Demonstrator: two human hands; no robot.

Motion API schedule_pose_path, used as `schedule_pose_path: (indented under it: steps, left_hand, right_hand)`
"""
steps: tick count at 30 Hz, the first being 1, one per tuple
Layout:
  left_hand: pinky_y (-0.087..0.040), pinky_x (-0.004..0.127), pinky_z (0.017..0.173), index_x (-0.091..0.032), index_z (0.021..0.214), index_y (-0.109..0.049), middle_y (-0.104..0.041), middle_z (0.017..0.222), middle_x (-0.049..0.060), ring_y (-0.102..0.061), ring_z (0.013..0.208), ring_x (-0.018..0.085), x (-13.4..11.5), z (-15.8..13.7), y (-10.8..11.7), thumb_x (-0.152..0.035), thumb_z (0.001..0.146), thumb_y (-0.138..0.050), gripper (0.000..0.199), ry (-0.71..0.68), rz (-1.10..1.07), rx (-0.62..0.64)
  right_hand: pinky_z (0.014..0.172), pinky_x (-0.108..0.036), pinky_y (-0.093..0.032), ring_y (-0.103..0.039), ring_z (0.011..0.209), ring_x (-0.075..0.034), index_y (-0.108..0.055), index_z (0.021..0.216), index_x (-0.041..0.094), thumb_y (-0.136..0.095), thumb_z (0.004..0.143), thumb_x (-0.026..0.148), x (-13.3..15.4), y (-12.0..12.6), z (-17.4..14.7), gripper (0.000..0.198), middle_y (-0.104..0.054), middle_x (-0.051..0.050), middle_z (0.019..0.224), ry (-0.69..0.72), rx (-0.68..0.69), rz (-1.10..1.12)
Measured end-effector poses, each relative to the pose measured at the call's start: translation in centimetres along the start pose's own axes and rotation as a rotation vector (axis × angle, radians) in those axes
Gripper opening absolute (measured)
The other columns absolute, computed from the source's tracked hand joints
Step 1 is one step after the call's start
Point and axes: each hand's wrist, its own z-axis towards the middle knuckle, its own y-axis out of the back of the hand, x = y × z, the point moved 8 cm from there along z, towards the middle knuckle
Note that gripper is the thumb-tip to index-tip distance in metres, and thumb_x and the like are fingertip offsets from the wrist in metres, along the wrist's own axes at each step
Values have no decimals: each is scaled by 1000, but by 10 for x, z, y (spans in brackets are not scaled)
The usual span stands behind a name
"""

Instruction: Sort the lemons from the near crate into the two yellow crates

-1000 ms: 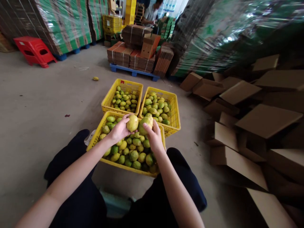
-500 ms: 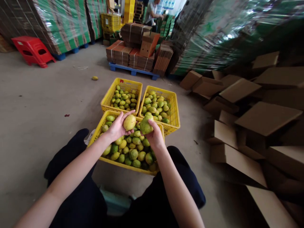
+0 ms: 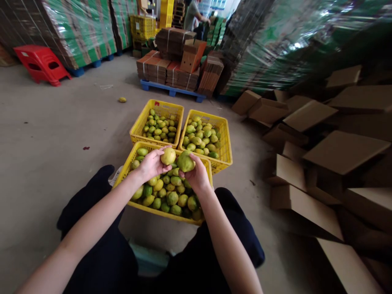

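Observation:
My left hand [image 3: 153, 164] is closed around a yellow lemon [image 3: 168, 156], its fingers under and beside the fruit. A greener, bumpier lemon [image 3: 185, 161] sits in my right hand [image 3: 198, 174], gripped between thumb and fingers. Both fruits are held close side by side, above the near yellow crate [image 3: 165, 215]. That crate is full of green and yellow lemons [image 3: 172, 199]. Behind it stand a back left crate [image 3: 134, 131] and a back right crate [image 3: 226, 141], each holding more lemons.
Open cardboard boxes [image 3: 346, 151] pile up on the right. Flattened cartons [image 3: 180, 77] lie on a blue pallet [image 3: 171, 90] ahead. A single lemon [image 3: 122, 99] rests on the floor near a red stool [image 3: 43, 63]. A person [image 3: 194, 16] stands at the back.
Both lemons have turned in my hands, and the green one has shifted slightly left. My left fingers have curled in more. The person at the back has moved a little.

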Motion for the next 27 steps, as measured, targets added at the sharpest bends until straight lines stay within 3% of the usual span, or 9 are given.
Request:
schedule_pose_path:
  steps: [3, 7, 13, 18, 20, 23, 25, 27]
  left_hand:
    - [-27, 16, 32, -15, 90, -55, -57, 62, 0, -42, 34, 7, 5, 2, 3, -29, 94, -49, 15, 7, 74, -26]
    - [-21, 15, 32, -16, 73, -52, -52, 54, -2, -37, 33, 3, 11, 4, 9, -50, 85, -68, 40, 15, 192, -28]
    - [-20, 19, 32, -17, 91, -66, -58, 54, 1, -39, 33, 7, 17, 7, 17, -69, 85, -55, 53, 33, 293, -57]
    - [-24, 19, 32, -16, 101, -66, -65, 67, 5, -43, 37, 7, 19, 11, 18, -69, 86, -52, 57, 23, 340, -66]
    - [-36, 18, 37, -18, 105, -63, -68, 80, 6, -52, 45, 8, 10, 9, 18, -64, 84, -61, 51, -77, 360, -94]
    - [-56, 22, 66, -25, 116, -57, -67, 105, 4, -67, 77, 13, -22, -1, 12, -44, 69, -84, 57, -415, 454, -126]
    - [-57, 27, 82, -28, 119, -54, -63, 115, 4, -67, 93, 16, -38, -11, 4, -34, 58, -92, 72, -605, 563, -96]
    - [-56, 31, 89, -26, 113, -56, -62, 117, 5, -65, 100, 19, -45, -16, -4, -32, 54, -94, 70, -694, 660, -37]
  right_hand:
    - [34, -22, -42, -52, 41, -11, -66, 73, 16, -67, 76, 42, -6, -4, 0, 26, -68, -1, 62, -85, 87, 30]
    - [31, -21, -40, -49, 33, -10, -66, 75, 15, -59, 86, 51, -16, -6, 0, 38, -66, -2, 56, -195, 162, 18]
    - [31, -21, -39, -51, 30, -12, -63, 79, 16, -33, 96, 61, -28, -2, -1, 56, -67, -4, 54, -342, 140, -25]
    - [33, -23, -40, -50, 33, -12, -62, 80, 17, -43, 90, 66, -29, -2, 0, 53, -65, -3, 55, -329, 133, -85]
    - [38, -23, -44, -54, 41, -13, -61, 84, 18, -57, 83, 61, -21, 3, 2, 43, -66, -1, 60, -219, 55, -123]
    - [56, -25, -55, -65, 64, -14, -58, 93, 23, -84, 65, 42, 15, 13, -2, 43, -70, 2, 79, 179, -109, -246]
    - [71, -28, -57, -68, 81, -16, -55, 97, 25, -91, 55, 29, 40, 10, -11, 55, -71, 2, 93, 464, -116, -369]
    - [83, -33, -56, -67, 92, -18, -56, 100, 26, -92, 52, 24, 55, 4, -20, 60, -69, 1, 103, 654, -68, -460]
